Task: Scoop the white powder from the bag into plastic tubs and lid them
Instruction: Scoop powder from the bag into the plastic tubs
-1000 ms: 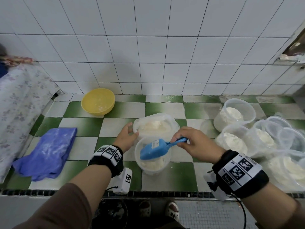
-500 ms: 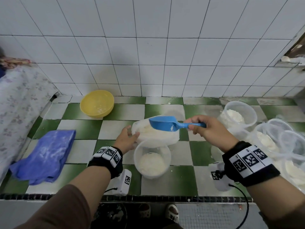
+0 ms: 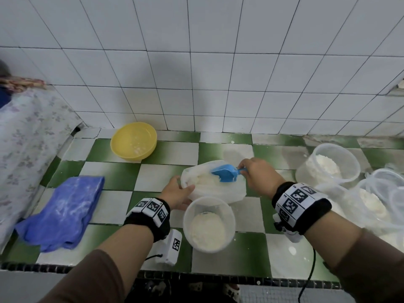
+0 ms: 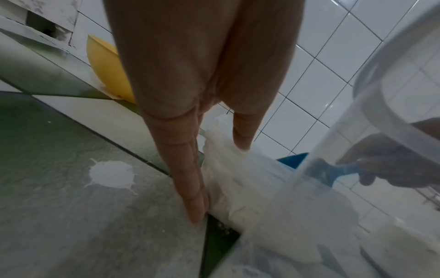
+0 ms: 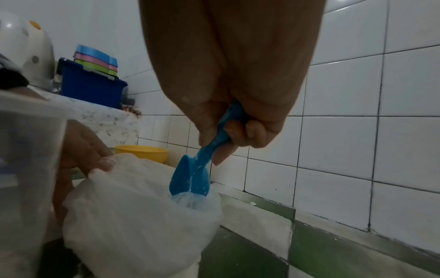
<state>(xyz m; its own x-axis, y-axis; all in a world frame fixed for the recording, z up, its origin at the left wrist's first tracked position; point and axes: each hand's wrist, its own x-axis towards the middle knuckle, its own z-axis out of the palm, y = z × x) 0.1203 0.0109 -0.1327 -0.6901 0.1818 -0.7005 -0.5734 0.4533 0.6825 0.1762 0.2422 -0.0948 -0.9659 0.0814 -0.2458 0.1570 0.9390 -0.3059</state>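
A clear plastic bag [image 3: 215, 186] of white powder sits mid-counter. My left hand [image 3: 182, 191] holds its left rim, thumb on the edge and straight fingers [image 4: 190, 169] down the bag [image 4: 238, 188] side. My right hand [image 3: 246, 169] grips the handle of a blue scoop [image 3: 225, 173], whose bowl points down into the bag mouth. In the right wrist view the scoop [image 5: 190, 178] tip dips behind the bag [image 5: 133, 216] film. A clear tub [image 3: 208, 224], partly filled with powder, stands just in front of the bag.
Several tubs with powder [image 3: 328, 165] crowd the right side of the green-and-white tiled counter [image 3: 113, 171]. A yellow bowl [image 3: 133, 141] sits by the back wall and a blue cloth [image 3: 63, 211] at the left. The counter's front edge [image 3: 196, 274] is near.
The scoop went from tipping over the front tub, up and back, and now dips into the bag mouth. My left hand stayed on the bag's rim.
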